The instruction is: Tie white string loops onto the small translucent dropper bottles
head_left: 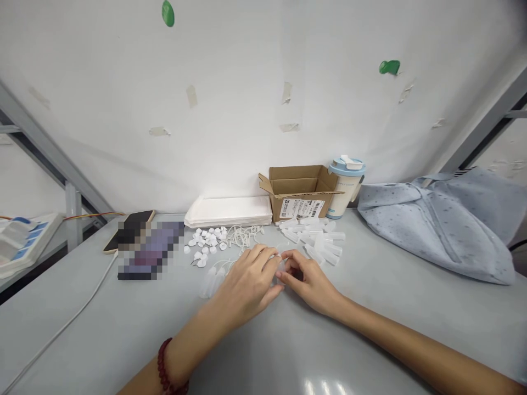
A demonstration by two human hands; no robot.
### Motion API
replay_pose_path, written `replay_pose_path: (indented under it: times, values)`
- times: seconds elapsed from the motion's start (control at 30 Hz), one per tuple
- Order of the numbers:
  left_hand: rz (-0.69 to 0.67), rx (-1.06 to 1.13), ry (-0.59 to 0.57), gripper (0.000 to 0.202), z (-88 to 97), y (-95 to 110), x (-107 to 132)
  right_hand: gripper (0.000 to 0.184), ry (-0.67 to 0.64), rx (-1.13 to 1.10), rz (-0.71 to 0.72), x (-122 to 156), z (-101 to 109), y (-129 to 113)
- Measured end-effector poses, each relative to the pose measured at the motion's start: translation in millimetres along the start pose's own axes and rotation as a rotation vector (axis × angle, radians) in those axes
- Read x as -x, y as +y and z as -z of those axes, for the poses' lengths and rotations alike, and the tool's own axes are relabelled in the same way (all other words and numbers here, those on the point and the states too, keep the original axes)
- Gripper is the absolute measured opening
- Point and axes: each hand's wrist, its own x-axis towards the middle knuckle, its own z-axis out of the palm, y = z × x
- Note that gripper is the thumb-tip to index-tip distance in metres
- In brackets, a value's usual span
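Note:
My left hand [251,277] and my right hand [310,280] meet at the middle of the grey table. Between their fingertips is a small translucent plastic tube [281,267], mostly covered by the fingers. Both hands are closed around it, the right in a pinch. Just left of my left hand lie several translucent tubes with thin curved strands [212,281], partly hidden by that hand. Beyond the hands sit a heap of small white caps [211,237] and a tangle of thin white strands [244,236]. Loose translucent tubes [325,244] are piled beyond my right hand.
Along the wall stand a stack of white flat packets [230,208], an open cardboard box [302,192] and a lidded cup [345,189]. A blue-grey cloth bag [432,225] lies at right. Left are a phone [129,230], a blurred-out flat item [154,252] and a white cable [78,315].

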Motion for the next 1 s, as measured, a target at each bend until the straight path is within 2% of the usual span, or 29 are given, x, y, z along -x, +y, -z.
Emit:
replay_pose_path:
  times: [0.23,0.47,0.8,1.0]
  values:
    - [0.042,0.101,-0.008,0.023,10.6,-3.7,0.7,0.022,-0.101,0.006,0.057,1.6,0.3,-5.8]
    - [0.198,0.268,-0.201,0.026,30.1,-16.0,7.3,0.022,-0.176,0.198,0.201,3.8,1.3,-11.8]
    - [0.269,0.311,-0.322,0.028,30.4,-21.4,12.8,0.037,-0.241,0.333,0.311,8.2,0.7,-10.6]
    - [0.266,0.317,-0.331,0.032,31.7,-24.8,15.6,0.033,-0.229,0.317,0.329,8.9,-0.6,-11.5]
